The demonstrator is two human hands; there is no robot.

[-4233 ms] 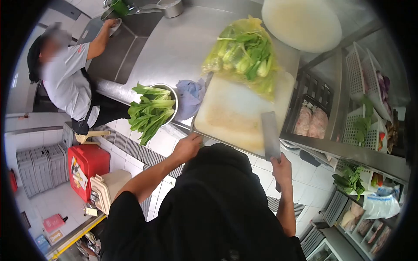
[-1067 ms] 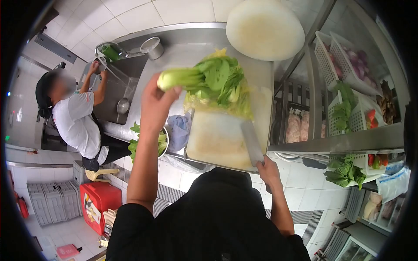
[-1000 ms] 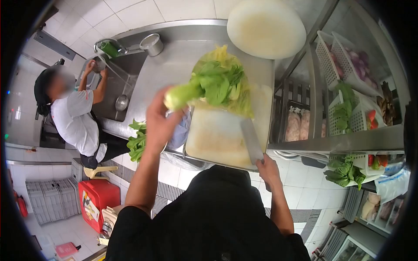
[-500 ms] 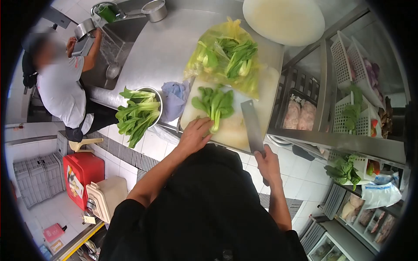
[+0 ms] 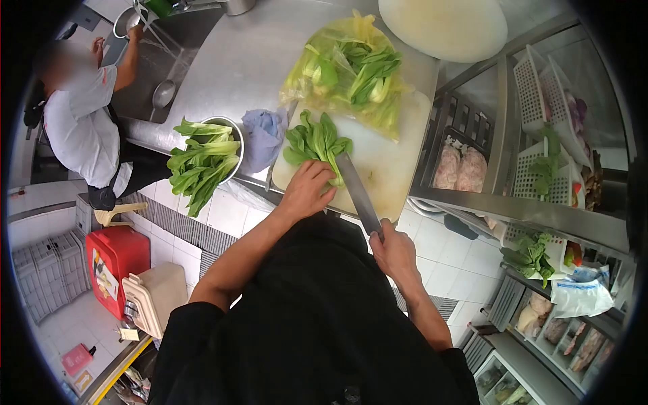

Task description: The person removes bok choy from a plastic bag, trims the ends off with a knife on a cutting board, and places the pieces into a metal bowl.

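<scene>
A head of bok choy (image 5: pixel 316 140) lies on the white cutting board (image 5: pixel 386 165), its leaves pointing away from me. My left hand (image 5: pixel 308 189) is closed over its stem end with bent fingers. The handle of a cleaver (image 5: pixel 363 196) is in the grip of my right hand (image 5: pixel 397 248). Its blade slants up and left, the tip beside the bok choy's stems close to my left fingertips. I cannot tell whether the blade touches the stems. Behind, a yellowish plastic bag (image 5: pixel 324 40) holds more bok choy.
Left of the board are a crumpled blue cloth (image 5: pixel 262 138) and a metal bowl (image 5: pixel 240 150) heaped with bok choy. A co-worker (image 5: pixel 81 128) stands at the sink (image 5: pixel 177 57), holding a pot. A round white board (image 5: pixel 445 27) sits at the back; shelves with baskets (image 5: pixel 533 88) line the right.
My right hand has brought the cleaver left, from the board's right side to the bok choy's stems. My left hand stays at the stem end. The co-worker's pot has tilted.
</scene>
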